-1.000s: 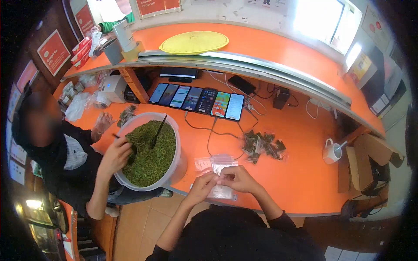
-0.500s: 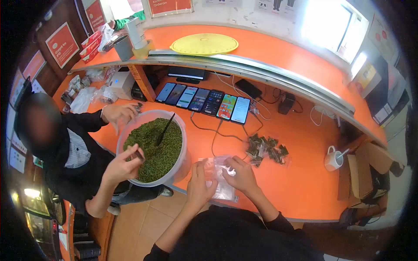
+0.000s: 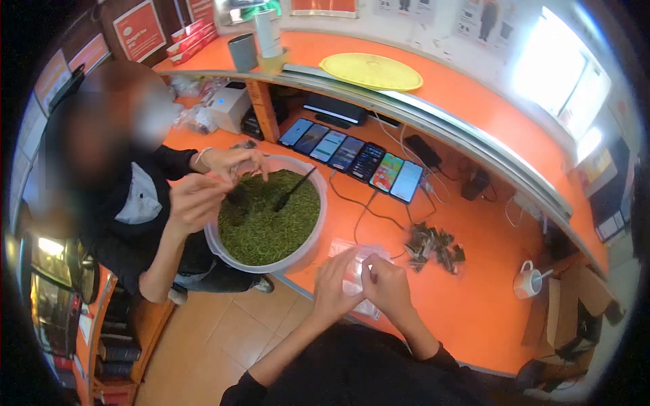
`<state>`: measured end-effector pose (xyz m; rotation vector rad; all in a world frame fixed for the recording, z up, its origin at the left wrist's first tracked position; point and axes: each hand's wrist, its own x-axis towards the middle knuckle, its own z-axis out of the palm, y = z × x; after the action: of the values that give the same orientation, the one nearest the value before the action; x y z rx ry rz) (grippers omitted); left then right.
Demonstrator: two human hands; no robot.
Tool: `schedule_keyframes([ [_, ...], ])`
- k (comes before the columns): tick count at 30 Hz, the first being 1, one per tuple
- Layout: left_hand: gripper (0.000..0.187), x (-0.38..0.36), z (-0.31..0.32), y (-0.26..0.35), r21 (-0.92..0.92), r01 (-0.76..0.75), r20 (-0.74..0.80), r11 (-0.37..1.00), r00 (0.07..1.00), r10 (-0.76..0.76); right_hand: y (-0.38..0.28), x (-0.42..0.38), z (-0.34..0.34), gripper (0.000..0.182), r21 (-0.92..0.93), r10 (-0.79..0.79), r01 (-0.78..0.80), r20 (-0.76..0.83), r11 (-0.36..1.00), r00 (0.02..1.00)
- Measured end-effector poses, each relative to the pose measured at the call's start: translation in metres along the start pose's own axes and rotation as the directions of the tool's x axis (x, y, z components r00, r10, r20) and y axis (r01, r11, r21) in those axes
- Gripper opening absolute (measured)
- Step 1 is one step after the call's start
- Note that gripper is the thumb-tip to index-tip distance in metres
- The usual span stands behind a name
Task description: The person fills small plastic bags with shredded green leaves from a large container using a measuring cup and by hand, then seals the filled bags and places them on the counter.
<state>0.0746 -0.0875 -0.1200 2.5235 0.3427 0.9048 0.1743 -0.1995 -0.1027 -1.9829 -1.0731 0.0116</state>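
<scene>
My left hand (image 3: 336, 287) and my right hand (image 3: 387, 284) are close together over the orange counter's front edge. Between them is a small clear plastic bag (image 3: 353, 276), pinched by the fingers of both. More flat clear bags (image 3: 369, 310) lie on the counter beneath my hands. Right of them is a pile of small packets (image 3: 433, 247) with dark green contents. At left stands a translucent tub (image 3: 319, 233) of chopped green leaf (image 3: 271, 233), a black spoon (image 3: 292, 191) stuck in it.
A co-worker at left holds both hands (image 3: 196, 203) over the tub's rim. Several phones (image 3: 369, 162) lie in a row with cables below the shelf. A yellow lid (image 3: 371, 71) rests on the shelf. At right are a white mug (image 3: 527, 281) and a cardboard box (image 3: 572, 308).
The view has shifted, so the counter things appear farther right and lower. My hands have come closer together on the bag. The co-worker's two hands have also drawn together.
</scene>
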Motion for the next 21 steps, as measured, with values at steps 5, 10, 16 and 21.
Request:
schedule_keyframes([
  [5,0.054,-0.013,-0.009,0.001,-0.453,0.331,0.008,0.828,0.930,-0.367,-0.029,0.035,-0.008,0.008,-0.045,0.010,-0.008,0.052,0.999,0.999],
  [10,0.050,-0.026,-0.023,-0.001,-0.525,0.411,0.025,0.745,0.883,-0.469,-0.062,0.148,-0.001,0.017,-0.301,-0.638,0.587,-0.103,0.752,0.763],
  [16,0.047,-0.040,-0.044,-0.015,-0.457,0.321,-0.142,0.830,0.894,-0.425,-0.053,0.220,0.047,0.029,-0.358,-0.728,0.846,0.440,0.394,0.526],
  [21,0.046,-0.049,-0.090,-0.011,-0.570,0.411,0.015,0.712,0.871,-0.491,-0.081,0.231,0.015,0.028,-0.408,-0.725,0.845,0.455,0.346,0.517],
])
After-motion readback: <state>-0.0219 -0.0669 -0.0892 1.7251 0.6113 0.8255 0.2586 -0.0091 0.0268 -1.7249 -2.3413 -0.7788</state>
